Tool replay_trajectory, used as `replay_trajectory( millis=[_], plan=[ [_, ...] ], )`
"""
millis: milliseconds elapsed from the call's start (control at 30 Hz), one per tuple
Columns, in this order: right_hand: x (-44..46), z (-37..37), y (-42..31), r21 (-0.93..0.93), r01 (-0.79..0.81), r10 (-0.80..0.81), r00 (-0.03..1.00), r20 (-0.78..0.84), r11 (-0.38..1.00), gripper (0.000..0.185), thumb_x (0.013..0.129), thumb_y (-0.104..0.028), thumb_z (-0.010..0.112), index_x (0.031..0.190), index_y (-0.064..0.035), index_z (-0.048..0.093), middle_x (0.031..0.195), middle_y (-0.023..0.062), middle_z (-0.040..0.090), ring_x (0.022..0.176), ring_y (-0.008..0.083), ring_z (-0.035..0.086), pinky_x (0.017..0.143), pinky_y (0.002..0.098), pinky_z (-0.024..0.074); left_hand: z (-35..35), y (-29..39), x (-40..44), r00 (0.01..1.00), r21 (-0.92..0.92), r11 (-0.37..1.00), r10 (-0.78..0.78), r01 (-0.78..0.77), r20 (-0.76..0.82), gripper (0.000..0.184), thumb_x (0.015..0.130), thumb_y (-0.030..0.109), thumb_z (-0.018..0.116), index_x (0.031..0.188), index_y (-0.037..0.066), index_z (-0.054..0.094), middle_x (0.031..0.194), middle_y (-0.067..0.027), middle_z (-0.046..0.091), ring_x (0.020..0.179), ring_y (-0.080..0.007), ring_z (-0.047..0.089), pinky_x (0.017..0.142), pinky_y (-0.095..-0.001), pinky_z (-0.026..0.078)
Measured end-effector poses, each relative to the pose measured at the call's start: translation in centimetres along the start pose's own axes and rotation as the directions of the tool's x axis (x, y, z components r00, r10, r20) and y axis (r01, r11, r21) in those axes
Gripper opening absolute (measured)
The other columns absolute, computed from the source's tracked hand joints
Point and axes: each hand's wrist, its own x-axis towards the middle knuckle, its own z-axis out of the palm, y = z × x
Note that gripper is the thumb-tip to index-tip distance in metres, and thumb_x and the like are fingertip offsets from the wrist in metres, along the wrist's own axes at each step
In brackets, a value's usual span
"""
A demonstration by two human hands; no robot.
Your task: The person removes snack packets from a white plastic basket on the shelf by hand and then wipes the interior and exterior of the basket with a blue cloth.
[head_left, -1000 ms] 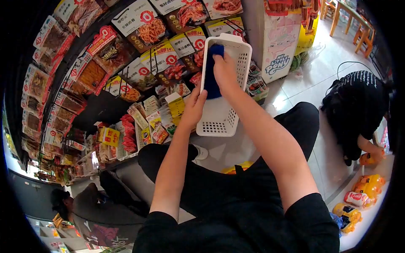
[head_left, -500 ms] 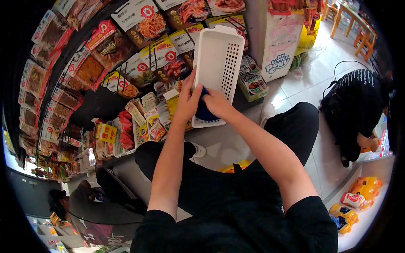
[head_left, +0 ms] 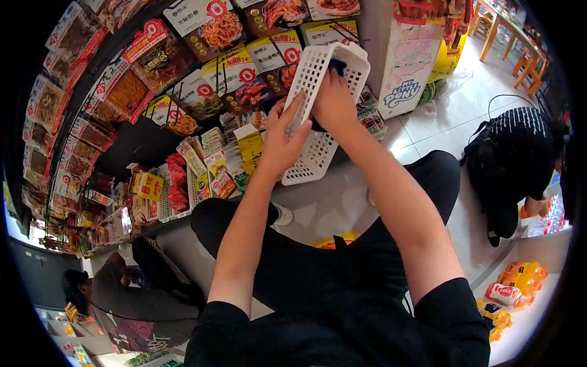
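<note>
A white plastic basket (head_left: pixel 312 160) with rows of square holes is held up in front of me, tilted. My left hand (head_left: pixel 285 136) grips its near long side, thumb and fingers against the perforated wall. Reaching inside the basket, my right hand (head_left: pixel 334 103) presses a dark blue cloth (head_left: pixel 337 66) against the inner surface near the far end. Most of the cloth is hidden under my fingers and behind the basket wall.
Packaged snacks (head_left: pixel 220 30) hang in rows on the rack ahead. Lower down, small packets (head_left: pixel 223 174) stand in baskets. A printed carton (head_left: pixel 400 92) is at the right. One person (head_left: pixel 513 153) crouches at right; another person (head_left: pixel 134 300) is at lower left. Bottles (head_left: pixel 520 284) stand at lower right.
The basket has turned so its perforated side faces me. My right hand and the cloth have moved up to the basket's far end. My left hand has shifted along the side.
</note>
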Motion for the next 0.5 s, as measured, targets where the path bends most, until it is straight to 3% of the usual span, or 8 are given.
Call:
replay_trajectory(
  millis=[67,100,200,300,433,467,500],
  plan=[
    [-0.9,-0.7,-1.3,-0.004,0.011,-0.010,0.981,0.192,1.000,0.041,0.071,-0.011,0.057,0.106,0.0077,0.049,0.100,0.0236,0.052,0.099,0.0370,0.050,0.081,0.0441,0.0416,0.1,-0.4,-0.1,0.997,0.025,0.997,0.071,-0.071,-0.030,0.052,0.080,0.018,0.061,0.131,0.019,0.046,0.122,-0.0227,0.041,0.113,-0.0342,0.040,0.099,-0.0391,0.030],
    [-2.3,0.9,-1.4,0.128,0.044,-0.059,0.991,0.120,0.991,0.035,0.070,-0.011,0.058,0.101,0.0052,0.052,0.091,0.0203,0.052,0.088,0.0357,0.054,0.078,0.0425,0.0422,0.1,-0.7,0.0,0.997,0.061,0.996,0.064,-0.061,-0.050,0.052,0.081,0.019,0.060,0.131,0.017,0.046,0.121,-0.0220,0.041,0.113,-0.0325,0.040,0.099,-0.0382,0.030],
    [-6.2,2.6,-4.0,0.406,-0.071,-0.043,0.963,0.266,0.911,0.028,0.074,-0.012,0.056,0.097,0.0047,0.053,0.092,0.0225,0.055,0.087,0.0376,0.055,0.079,0.0450,0.0418,-0.2,-1.6,0.7,0.992,0.126,0.991,0.060,-0.046,-0.113,0.051,0.081,0.019,0.060,0.130,0.015,0.047,0.120,-0.0216,0.042,0.113,-0.0312,0.040,0.098,-0.0378,0.031],
    [-7.3,2.1,-5.4,0.581,-0.499,0.178,0.835,0.521,0.643,0.026,0.079,-0.011,0.052,0.099,0.0050,0.052,0.094,0.0269,0.057,0.089,0.0411,0.055,0.080,0.0481,0.0416,-0.6,-1.9,0.5,0.986,0.106,0.993,0.069,-0.053,-0.153,0.053,0.077,0.020,0.063,0.129,0.018,0.049,0.120,-0.0227,0.041,0.113,-0.0354,0.040,0.098,-0.0407,0.031],
    [-4.2,-1.2,-4.2,0.617,-0.526,0.446,0.844,0.298,0.585,0.028,0.084,-0.016,0.043,0.103,0.0038,0.050,0.096,0.0297,0.057,0.092,0.0448,0.054,0.078,0.0498,0.0420,-0.7,-2.7,0.5,0.975,0.020,0.996,0.087,-0.085,-0.205,0.057,0.077,0.019,0.064,0.130,0.017,0.046,0.120,-0.0212,0.041,0.112,-0.0338,0.040,0.098,-0.0394,0.031],
    [-2.8,-2.0,-3.8,0.623,-0.615,0.526,0.773,0.354,0.484,0.031,0.085,-0.018,0.041,0.106,0.0034,0.049,0.097,0.0280,0.058,0.092,0.0445,0.054,0.079,0.0486,0.0420,-0.6,-2.9,0.6,0.975,-0.032,0.996,0.079,-0.088,-0.209,0.058,0.076,0.018,0.064,0.131,0.017,0.046,0.120,-0.0207,0.041,0.112,-0.0331,0.040,0.098,-0.0387,0.031],
    [-1.7,-1.6,-2.9,0.665,-0.530,0.519,0.820,0.242,0.526,0.032,0.085,-0.018,0.042,0.109,0.0031,0.049,0.097,0.0274,0.058,0.092,0.0441,0.055,0.079,0.0479,0.0422,-0.5,-2.9,0.6,0.975,-0.085,0.992,0.070,-0.090,-0.212,0.059,0.076,0.018,0.064,0.131,0.017,0.045,0.119,-0.0201,0.042,0.111,-0.0324,0.041,0.098,-0.0381,0.032]
  ],
)
